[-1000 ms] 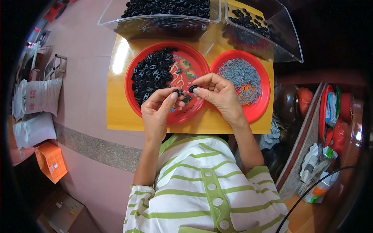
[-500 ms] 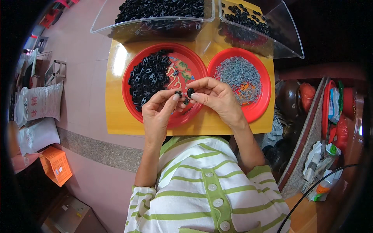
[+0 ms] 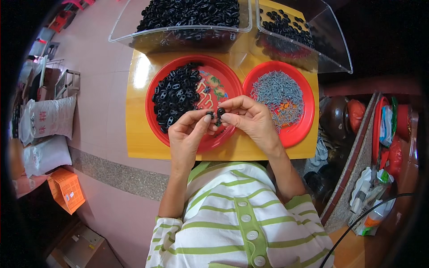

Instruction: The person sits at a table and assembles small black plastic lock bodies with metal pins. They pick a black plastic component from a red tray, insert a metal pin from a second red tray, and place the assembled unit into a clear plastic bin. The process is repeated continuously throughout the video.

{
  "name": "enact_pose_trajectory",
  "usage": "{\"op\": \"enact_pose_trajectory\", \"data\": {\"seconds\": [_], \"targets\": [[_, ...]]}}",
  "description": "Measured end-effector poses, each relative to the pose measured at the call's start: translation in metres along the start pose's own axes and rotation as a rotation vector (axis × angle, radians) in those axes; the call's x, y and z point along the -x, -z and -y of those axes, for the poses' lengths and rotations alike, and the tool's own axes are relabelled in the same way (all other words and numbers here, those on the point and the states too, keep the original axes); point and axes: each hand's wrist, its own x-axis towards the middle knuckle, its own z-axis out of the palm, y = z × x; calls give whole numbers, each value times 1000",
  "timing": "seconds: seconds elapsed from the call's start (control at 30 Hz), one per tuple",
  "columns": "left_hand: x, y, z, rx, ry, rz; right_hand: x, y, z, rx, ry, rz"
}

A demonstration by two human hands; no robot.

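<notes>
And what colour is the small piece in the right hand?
The small piece in the right hand is black, best seen in the head view.

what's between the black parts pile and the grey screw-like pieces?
Head view: the mostly uncovered printed floor of the left red tray, then its rim beside that of the right red tray. The right hand covers the lower part.

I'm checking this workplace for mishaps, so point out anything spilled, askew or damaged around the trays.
Nothing stands out. Black parts are heaped inside the larger red tray; small grey pieces lie inside the smaller red tray. The left hand and right hand each pinch a black piece, too small to judge for damage.
</notes>
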Motion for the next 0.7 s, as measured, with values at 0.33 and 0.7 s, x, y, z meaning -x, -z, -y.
{"op": "enact_pose_trajectory", "data": {"seconds": [0.33,0.7], "targets": [[1,-2,2,-4,3,9,-2,0,-8,61,54,-5],[-1,-4,3,11,-3,31,0,-1,-15,41,92,-24]]}}
